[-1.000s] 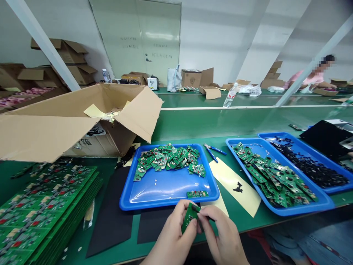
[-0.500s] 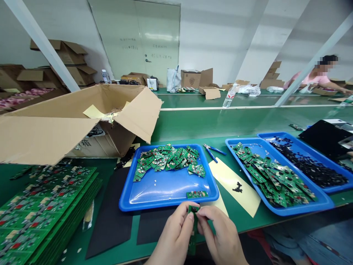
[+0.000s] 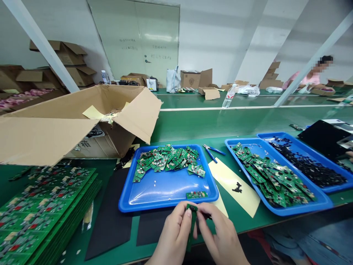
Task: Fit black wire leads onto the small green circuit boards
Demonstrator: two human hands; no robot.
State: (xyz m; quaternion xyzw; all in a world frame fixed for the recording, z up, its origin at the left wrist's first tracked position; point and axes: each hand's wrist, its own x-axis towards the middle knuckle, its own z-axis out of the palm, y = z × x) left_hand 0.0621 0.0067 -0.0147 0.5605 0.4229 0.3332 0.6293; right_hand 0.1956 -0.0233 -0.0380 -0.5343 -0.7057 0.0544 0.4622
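Observation:
My left hand (image 3: pixel 175 232) holds a narrow green circuit board (image 3: pixel 192 232) upright between thumb and fingers, with a black component near its top end. At that top end my right hand (image 3: pixel 220 232) has its thumb and forefinger closed together; something dark shows between them, too small to name. Just beyond my hands lies a blue tray (image 3: pixel 138 200), with a heap of circuit boards (image 3: pixel 168 158) at its far side. A single circuit board (image 3: pixel 196 195) lies by its near right edge.
To the right, one blue tray (image 3: pixel 298 211) holds many boards and another (image 3: pixel 278 134) small black parts. Blue-handled cutters (image 3: pixel 213 151) lie beside yellow paper (image 3: pixel 248 202). Stacked board panels (image 3: pixel 49 213) and an open carton (image 3: pixel 132 121) stand left. A person (image 3: pixel 309 79) sits far right.
My right fingers have shifted slightly at the board's top end, and the board has turned a little more edge-on. The person at far right has drawn back an outstretched arm.

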